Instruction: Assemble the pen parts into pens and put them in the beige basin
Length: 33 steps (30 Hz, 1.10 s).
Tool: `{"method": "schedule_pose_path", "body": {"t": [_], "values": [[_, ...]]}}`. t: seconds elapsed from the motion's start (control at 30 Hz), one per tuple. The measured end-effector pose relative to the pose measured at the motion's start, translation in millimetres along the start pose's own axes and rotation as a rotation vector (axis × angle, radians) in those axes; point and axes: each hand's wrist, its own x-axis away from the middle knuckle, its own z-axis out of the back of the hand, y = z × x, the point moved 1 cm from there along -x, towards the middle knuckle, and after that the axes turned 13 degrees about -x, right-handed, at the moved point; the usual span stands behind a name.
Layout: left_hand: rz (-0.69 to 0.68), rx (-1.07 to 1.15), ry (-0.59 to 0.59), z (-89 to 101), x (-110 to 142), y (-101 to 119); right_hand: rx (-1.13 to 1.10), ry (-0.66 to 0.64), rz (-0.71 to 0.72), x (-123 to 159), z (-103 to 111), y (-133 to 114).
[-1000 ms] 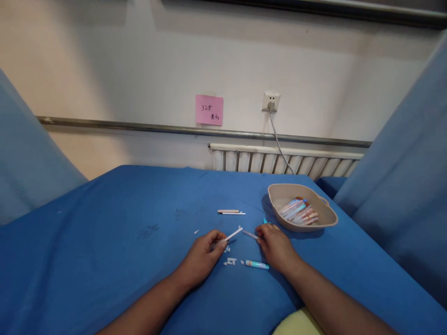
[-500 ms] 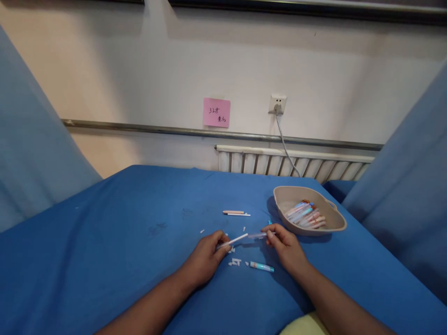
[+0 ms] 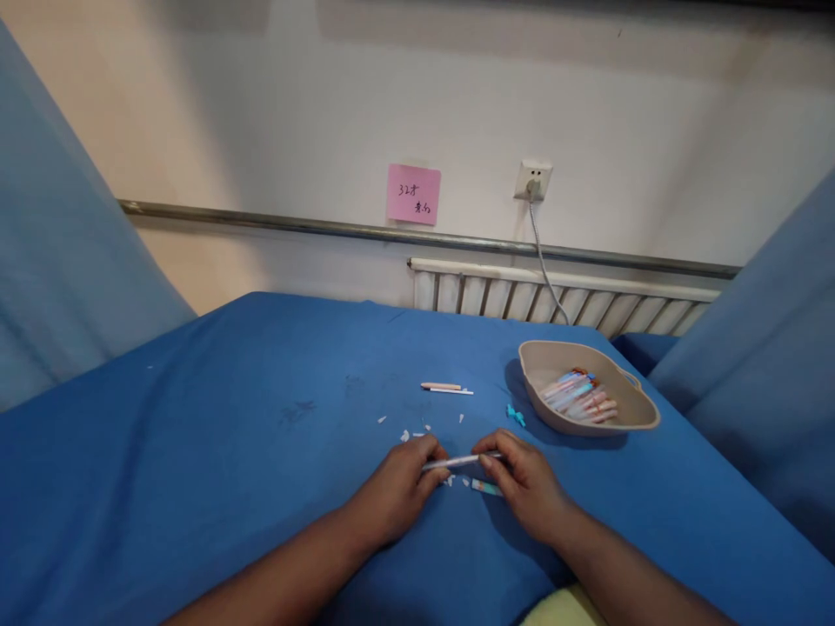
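Note:
My left hand [image 3: 408, 478] pinches the left end of a thin white pen refill [image 3: 455, 462]. At its other end, my right hand [image 3: 522, 478] grips what looks like a clear pen barrel, mostly covered by the fingers. The two parts now form one straight line between my hands, low over the blue sheet. Just below the right fingers lies a teal and white tube [image 3: 484, 487], its right end hidden by the hand. Small white plastic bits [image 3: 405, 436] are scattered around my left fingertips.
A beige basket [image 3: 541, 396] of several pens [image 3: 580, 396] stands at right. Left of it lie teal pieces [image 3: 515, 416]. Further back are a pink pen barrel [image 3: 441, 385] and a thin white refill [image 3: 451, 391]. Beyond the blue sheet [image 3: 215, 452] are a radiator [image 3: 496, 291] and wall.
My hands have come closer together and slightly lower. The white refill and the clear barrel, apart before, now meet in line. The right hand has uncovered the teal pieces.

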Motion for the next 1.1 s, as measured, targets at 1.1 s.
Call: {"method": "schedule_pose_path", "body": {"t": [1.1], "values": [[-0.090,0.053,-0.069,-6.2,7,7,0.566,-0.205,0.197,6,5,-22]]}}
